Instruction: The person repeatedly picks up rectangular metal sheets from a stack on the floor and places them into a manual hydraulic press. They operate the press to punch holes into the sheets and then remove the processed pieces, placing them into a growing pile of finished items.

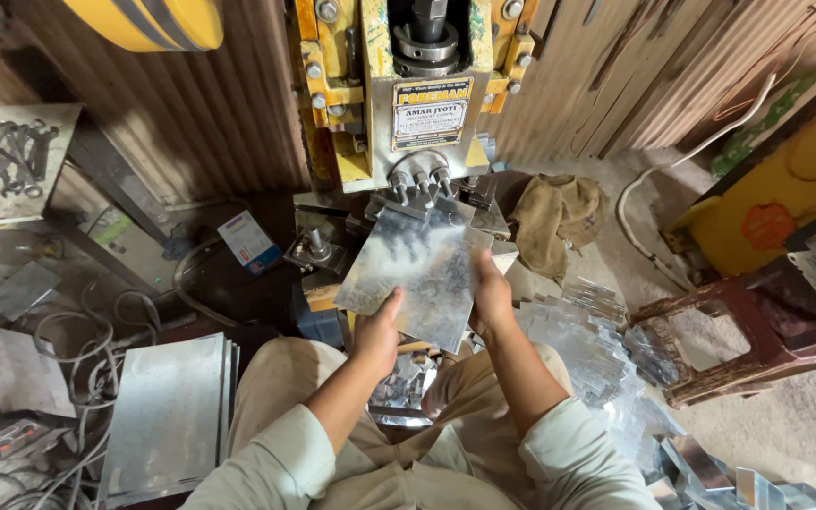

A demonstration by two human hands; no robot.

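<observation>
From the head camera, both hands hold one metal sheet (415, 274), a flat, shiny, spotted rectangle tilted with its far edge up under the press (424, 94). The left hand (377, 332) grips the near left corner: its thumb lies on top of the sheet and the other fingers are hidden beneath it, so the fingers are clamped on the sheet's edge. The right hand (491, 297) grips the right edge a little farther up; its thumb presses on the upper face and the rest of the fingers curl under, also clamped on the sheet. The sheet stretches away from both sets of fingers, up and ahead, and its far edge reaches the three round punches (419, 179) at the foot of the yellow and grey press; whether it touches them I cannot tell.

Left of the left fingers, well apart, a stack of plates (170, 416) of the same metal lies flat beside the person's knee. Right of the right fingers, near the forearm, a heap of cut strips (586, 345) spreads over the floor. Beyond it stands a rusty brown stool (757, 331). Ahead and right of the right fingers a crumpled cloth (559, 217) lies on the floor. Far to the left, spanners (7, 156) rest on a board.
</observation>
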